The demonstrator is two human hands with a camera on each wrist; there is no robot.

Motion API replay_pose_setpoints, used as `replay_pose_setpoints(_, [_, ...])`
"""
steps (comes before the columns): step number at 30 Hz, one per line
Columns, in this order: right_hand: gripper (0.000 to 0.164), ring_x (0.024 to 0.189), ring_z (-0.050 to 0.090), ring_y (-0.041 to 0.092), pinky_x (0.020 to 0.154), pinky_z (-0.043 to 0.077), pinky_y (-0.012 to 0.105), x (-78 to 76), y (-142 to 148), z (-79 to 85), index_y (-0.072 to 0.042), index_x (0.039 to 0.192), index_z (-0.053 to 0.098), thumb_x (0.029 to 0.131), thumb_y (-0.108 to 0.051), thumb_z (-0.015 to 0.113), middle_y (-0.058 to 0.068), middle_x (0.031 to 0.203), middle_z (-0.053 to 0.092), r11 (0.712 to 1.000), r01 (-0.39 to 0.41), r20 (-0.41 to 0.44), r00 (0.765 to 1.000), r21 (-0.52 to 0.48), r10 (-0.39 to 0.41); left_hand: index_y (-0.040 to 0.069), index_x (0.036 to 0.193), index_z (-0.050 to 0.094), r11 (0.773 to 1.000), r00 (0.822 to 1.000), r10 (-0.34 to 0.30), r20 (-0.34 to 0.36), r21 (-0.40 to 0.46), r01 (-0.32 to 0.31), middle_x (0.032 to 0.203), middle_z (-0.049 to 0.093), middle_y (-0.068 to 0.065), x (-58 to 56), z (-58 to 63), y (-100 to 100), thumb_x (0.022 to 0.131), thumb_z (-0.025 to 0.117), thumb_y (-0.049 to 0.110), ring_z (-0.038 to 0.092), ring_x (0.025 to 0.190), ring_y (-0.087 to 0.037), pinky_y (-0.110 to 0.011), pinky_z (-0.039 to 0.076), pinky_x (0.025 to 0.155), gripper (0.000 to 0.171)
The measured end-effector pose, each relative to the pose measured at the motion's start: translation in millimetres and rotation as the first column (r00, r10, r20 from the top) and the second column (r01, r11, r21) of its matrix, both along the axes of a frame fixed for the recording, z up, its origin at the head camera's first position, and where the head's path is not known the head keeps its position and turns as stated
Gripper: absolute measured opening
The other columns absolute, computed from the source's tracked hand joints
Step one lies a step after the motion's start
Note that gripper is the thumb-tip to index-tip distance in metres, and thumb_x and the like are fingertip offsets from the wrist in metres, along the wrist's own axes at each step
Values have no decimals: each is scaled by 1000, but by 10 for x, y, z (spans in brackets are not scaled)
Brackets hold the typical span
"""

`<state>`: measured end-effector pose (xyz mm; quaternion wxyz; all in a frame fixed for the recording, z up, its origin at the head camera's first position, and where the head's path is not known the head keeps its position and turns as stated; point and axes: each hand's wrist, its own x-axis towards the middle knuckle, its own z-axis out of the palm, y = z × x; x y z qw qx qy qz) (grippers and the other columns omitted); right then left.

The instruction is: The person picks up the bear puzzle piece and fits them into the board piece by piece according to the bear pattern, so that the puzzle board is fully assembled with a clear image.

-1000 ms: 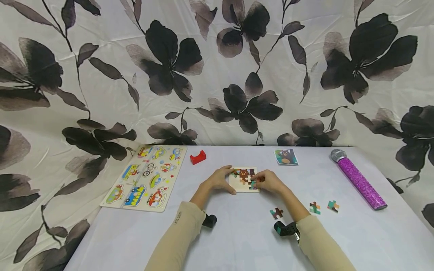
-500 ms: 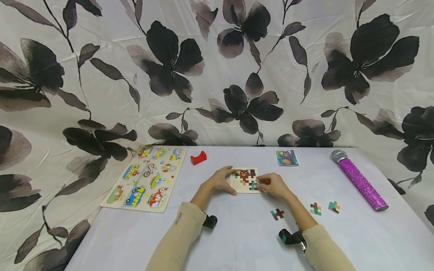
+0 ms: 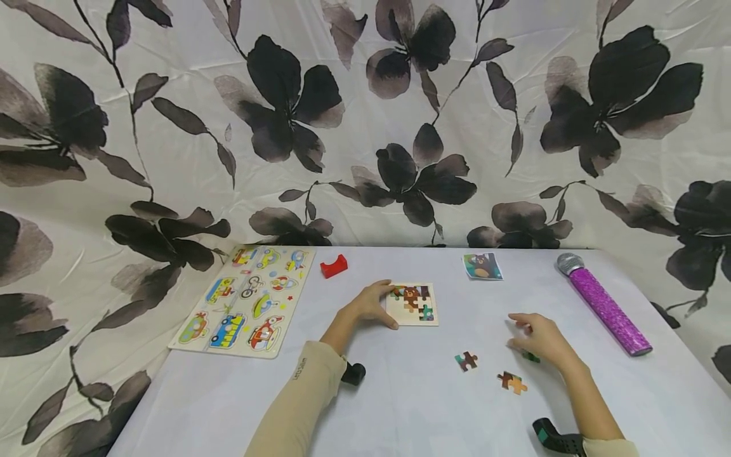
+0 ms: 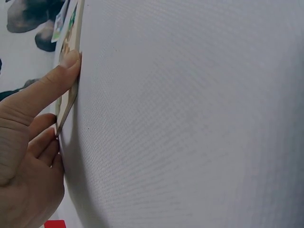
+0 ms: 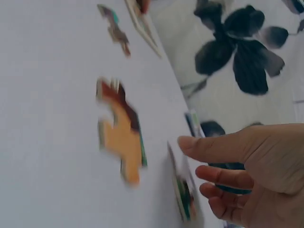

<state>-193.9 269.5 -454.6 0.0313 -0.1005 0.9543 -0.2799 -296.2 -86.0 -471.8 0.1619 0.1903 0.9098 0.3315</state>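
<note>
My left hand point(image 3: 367, 306) grips the small wooden puzzle board point(image 3: 433, 320) at its left edge. In the left wrist view the thumb lies along the near edge of the board point(image 4: 67, 102), with fingers behind it. The board holds several fitted bear-picture pieces and bare spots. My right hand point(image 3: 539, 339) hovers low over the table, fingers loosely bent, holding nothing. Just beneath it, a greenish puzzle piece point(image 3: 531, 357) is partly hidden. Nearby lie a brown-and-orange piece point(image 3: 512, 383) and a brown-and-teal piece point(image 3: 466, 361). In the right wrist view the orange piece point(image 5: 122, 137) lies left of the thumb.
A pegboard puzzle with vehicles point(image 3: 240, 304) lies at the left, beside a red plastic piece point(image 3: 334, 266). A bear picture card point(image 3: 482, 266) sits at the back. A glittery purple microphone point(image 3: 608, 308) lies at the right. Behind the table hangs a floral cloth point(image 3: 365, 127).
My right hand left the board with a brown puzzle piece and moved right, toward the loose pieces. A brown-and-orange piece now lies on the table. The left hand stayed on the board.
</note>
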Motion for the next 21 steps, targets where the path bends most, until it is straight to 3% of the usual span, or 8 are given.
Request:
replay_pose_setpoints(4, [56,88,56,37,75,48,54,147,178,-44,12,116,59,75,-21,78,29,103,61,998,21,-11,1000,58,-20,4,141,42,1000,1000,9,3,0,-9,152,29,-11,2,-10,-9,63,88,25,24,140,-31,-48,24,112,93])
replay_pose_setpoints(8, [53,85,57,36,72,49,52,252,258,-87,11,111,63,76,-27,78,29,102,60,999,10,-66,998,52,-6,4,141,42,1000,1000,8,-1,-3,-8,151,29,-11,5,-14,-16,63,88,25,24,140,-32,-48,24,112,93])
replay_pose_setpoints(14, [50,83,57,32,71,50,49,332,290,-124,9,105,66,71,-25,80,22,97,61,999,-8,-80,997,31,11,3,141,42,1000,1000,-2,-3,4,2,152,29,-12,-4,-15,-16,63,88,25,24,140,-32,-48,23,112,94])
replay_pose_setpoints(21, [31,76,61,17,66,52,27,306,240,-146,4,100,63,75,-8,77,8,87,65,992,57,-96,993,-114,-69,3,141,42,1000,1000,-11,-11,2,11,151,29,-12,-20,-22,-11,63,88,26,24,140,-32,-48,24,112,93])
